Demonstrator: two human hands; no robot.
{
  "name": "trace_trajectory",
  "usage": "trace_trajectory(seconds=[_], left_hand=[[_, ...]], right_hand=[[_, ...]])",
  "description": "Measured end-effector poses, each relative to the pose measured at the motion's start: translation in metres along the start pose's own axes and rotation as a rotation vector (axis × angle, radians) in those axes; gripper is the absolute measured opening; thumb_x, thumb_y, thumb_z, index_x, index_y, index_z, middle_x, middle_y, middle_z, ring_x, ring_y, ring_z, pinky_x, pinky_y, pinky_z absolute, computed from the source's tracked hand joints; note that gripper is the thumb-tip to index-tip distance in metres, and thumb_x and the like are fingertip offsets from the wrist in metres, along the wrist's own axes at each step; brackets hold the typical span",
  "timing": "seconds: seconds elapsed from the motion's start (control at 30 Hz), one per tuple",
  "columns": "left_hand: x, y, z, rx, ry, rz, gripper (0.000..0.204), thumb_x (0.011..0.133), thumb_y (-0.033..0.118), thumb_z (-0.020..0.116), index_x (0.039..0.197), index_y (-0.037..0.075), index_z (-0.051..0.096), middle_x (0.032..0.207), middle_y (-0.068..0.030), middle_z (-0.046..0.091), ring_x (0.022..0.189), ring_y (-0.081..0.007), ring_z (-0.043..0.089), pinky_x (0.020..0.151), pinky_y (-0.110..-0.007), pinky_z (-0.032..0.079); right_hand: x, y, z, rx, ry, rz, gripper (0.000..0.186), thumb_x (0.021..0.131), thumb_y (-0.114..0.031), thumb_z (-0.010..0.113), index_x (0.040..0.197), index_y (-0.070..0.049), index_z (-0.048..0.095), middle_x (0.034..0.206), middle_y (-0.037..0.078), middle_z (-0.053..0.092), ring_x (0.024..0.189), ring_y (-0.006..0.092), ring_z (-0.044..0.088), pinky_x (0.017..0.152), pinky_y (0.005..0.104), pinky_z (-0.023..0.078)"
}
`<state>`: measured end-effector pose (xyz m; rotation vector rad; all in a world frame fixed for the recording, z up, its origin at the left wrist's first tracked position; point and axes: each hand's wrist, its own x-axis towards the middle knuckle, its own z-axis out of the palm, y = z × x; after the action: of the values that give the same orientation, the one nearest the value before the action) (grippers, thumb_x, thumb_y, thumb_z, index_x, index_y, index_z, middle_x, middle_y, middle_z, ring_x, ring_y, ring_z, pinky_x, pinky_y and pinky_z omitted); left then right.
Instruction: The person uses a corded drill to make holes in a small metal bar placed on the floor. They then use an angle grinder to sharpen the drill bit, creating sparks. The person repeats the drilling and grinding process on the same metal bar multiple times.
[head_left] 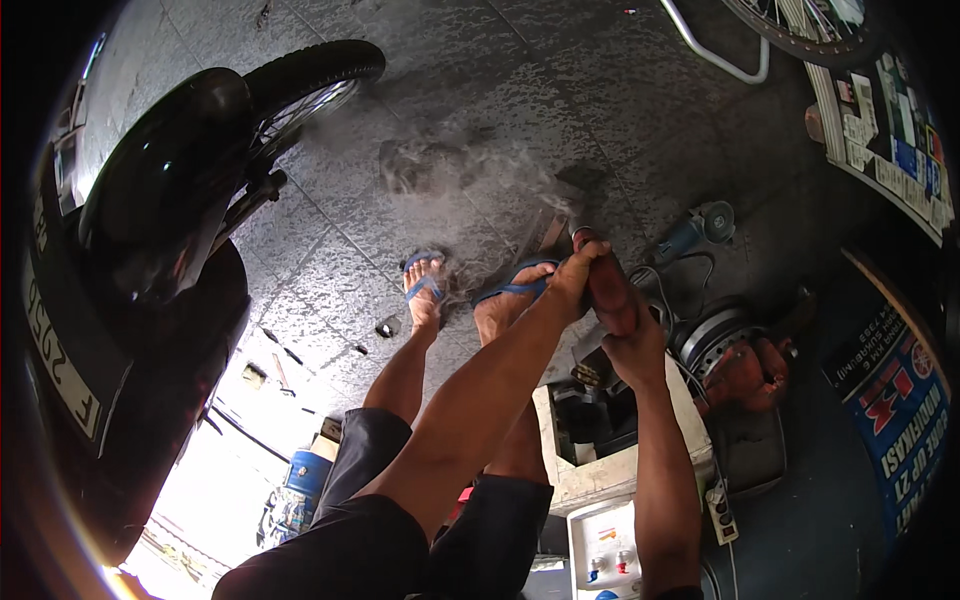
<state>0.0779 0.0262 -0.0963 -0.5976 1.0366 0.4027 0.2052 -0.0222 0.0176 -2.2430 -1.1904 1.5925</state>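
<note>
My left hand [580, 268] grips the front of a red cylindrical power tool [610, 295], and my right hand [632, 350] holds its rear end. The tool's tip points down and away from me, toward a flat brownish piece [547, 228] on the floor beside my right sandalled foot [515, 285]. Pale smoke [460, 170] drifts from around the tip across the floor and over my left foot [425, 285]; what exactly the tip touches is unclear. Just right of the tool lies a blue angle grinder [685, 235] with its cable.
A dark motorbike [165, 190] stands at my left. An orange-red machine with a round metal part [750, 375], an open pale box [550, 455] and a power strip [722, 515] are at my right, with signboards [880, 400]. A bicycle wheel [805, 40] is at top right.
</note>
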Motion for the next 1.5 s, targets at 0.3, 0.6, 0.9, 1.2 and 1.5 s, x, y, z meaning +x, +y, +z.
trace_trajectory(seconds=[0.3, 0.6, 0.9, 1.2, 1.5], left_hand=[[0.0, 0.008, -0.003, 0.072, -0.052, 0.037, 0.066, 0.079, 0.041, 0.081, 0.127, 0.005, 0.054, 0.111, -0.0117, 0.061, 0.103, -0.028, 0.063, 0.095, -0.044, 0.055], [-0.002, 0.006, -0.001, 0.155, -0.101, 0.069, 0.067, 0.082, 0.047, 0.079, 0.127, 0.006, 0.051, 0.112, -0.0133, 0.061, 0.105, -0.0293, 0.062, 0.099, -0.046, 0.052], [-0.013, 0.024, 0.017, 0.174, -0.116, 0.066, 0.077, 0.083, 0.049, 0.079, 0.137, 0.004, 0.047, 0.126, -0.0156, 0.058, 0.118, -0.0321, 0.058, 0.106, -0.049, 0.047], [-0.033, 0.035, 0.007, 0.735, 0.125, 0.246, 0.082, 0.087, 0.07, 0.063, 0.131, 0.001, 0.064, 0.123, -0.0172, 0.068, 0.107, -0.0336, 0.066, 0.101, -0.049, 0.049], [-0.006, 0.062, -0.089, 0.985, 0.292, 0.421, 0.07, 0.091, 0.061, 0.063, 0.114, -0.006, 0.07, 0.106, -0.0173, 0.071, 0.094, -0.0264, 0.071, 0.065, -0.035, 0.061]], right_hand=[[-0.006, -0.015, 0.01, 0.102, 0.048, -0.015, 0.077, 0.067, 0.003, 0.062, 0.143, -0.007, 0.053, 0.124, 0.017, 0.07, 0.121, 0.0292, 0.066, 0.103, 0.0366, 0.049], [-0.016, -0.013, 0.021, 0.186, 0.16, -0.061, 0.076, 0.067, 0.005, 0.061, 0.142, -0.006, 0.054, 0.124, 0.017, 0.07, 0.12, 0.0286, 0.067, 0.103, 0.0366, 0.049], [-0.001, -0.02, 0.014, 0.106, 0.162, -0.03, 0.073, 0.068, 0.003, 0.065, 0.139, -0.007, 0.055, 0.12, 0.017, 0.071, 0.116, 0.0322, 0.068, 0.099, 0.0382, 0.051], [0.0, -0.019, 0.0, -0.249, 0.151, -0.037, 0.08, 0.067, -0.006, 0.069, 0.145, -0.01, 0.053, 0.116, 0.022, 0.072, 0.111, 0.0393, 0.069, 0.095, 0.0449, 0.053], [0.009, 0.004, -0.016, -0.1, 0.214, -0.006, 0.077, 0.067, -0.002, 0.068, 0.143, -0.011, 0.055, 0.123, 0.021, 0.07, 0.118, 0.0356, 0.067, 0.099, 0.0396, 0.051]])
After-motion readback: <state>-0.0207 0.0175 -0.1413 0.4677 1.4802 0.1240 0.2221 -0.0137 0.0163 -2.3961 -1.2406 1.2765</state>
